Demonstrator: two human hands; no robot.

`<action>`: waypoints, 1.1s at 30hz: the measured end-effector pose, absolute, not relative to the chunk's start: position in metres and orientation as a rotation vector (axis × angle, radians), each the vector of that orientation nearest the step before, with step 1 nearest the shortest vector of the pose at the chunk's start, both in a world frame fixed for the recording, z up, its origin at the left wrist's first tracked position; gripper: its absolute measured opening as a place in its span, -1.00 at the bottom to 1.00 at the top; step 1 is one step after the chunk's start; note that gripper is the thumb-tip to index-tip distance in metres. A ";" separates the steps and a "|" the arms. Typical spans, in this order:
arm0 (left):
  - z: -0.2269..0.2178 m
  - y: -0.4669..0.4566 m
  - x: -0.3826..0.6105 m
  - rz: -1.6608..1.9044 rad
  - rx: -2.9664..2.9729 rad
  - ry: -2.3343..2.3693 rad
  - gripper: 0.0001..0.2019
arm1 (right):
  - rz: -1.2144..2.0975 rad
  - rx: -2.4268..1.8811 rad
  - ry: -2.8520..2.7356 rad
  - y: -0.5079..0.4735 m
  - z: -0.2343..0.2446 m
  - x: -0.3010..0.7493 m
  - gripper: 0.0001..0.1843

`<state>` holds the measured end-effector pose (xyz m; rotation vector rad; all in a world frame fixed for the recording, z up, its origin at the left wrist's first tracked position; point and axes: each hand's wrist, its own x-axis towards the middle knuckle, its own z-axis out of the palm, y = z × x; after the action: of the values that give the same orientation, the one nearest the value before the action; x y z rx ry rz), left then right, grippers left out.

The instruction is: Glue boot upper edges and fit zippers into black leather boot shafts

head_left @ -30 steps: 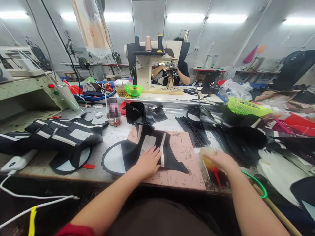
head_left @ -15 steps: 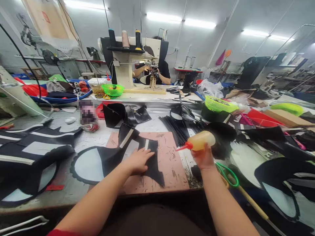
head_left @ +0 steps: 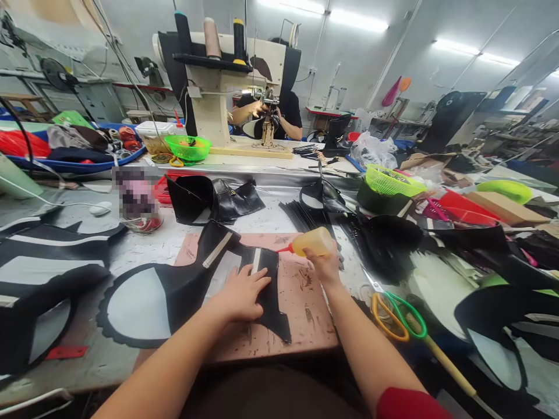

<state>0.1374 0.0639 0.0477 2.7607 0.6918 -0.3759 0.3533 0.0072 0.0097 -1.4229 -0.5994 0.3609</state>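
Head view. Presses left hand (head_left: 240,295) flat, fingers spread open, on black shoe upper (head_left: 273,305) lying across pink cutting board (head_left: 305,291) at the table's near edge. Grips yellow squeeze bottle (head_left: 313,241) in right hand (head_left: 326,266), fingers wrapped round it, red nozzle pointing left, just above the upper's far end. Right of the forearm, beside the board: scissors (head_left: 395,313) with green and orange handles.

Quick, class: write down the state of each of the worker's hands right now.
Left hand: open, pressed flat on the black fabric piece.
Right hand: closed around the yellow squeeze bottle, red nozzle pointing left.
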 end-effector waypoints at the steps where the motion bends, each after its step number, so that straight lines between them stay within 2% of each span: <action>1: 0.046 0.064 0.137 -0.367 2.760 0.693 -0.30 | 0.364 -1.434 -0.606 0.007 0.009 0.354 -0.34; 19: 0.042 0.065 0.137 -0.313 2.748 0.684 -0.33 | 0.363 -1.468 -0.611 0.006 0.010 0.358 -0.35; 24: 0.042 0.065 0.138 -0.312 2.732 0.698 -0.43 | 0.439 -1.455 -0.644 0.001 0.012 0.359 -0.36; 33: 0.048 0.066 0.141 -0.393 2.718 0.680 -0.39 | 0.522 -1.429 -0.678 -0.012 0.012 0.358 -0.38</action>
<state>0.1406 0.0655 0.0481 2.7177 0.6801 -0.3925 0.3575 -0.0119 0.0119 -1.4286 -0.6779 0.5218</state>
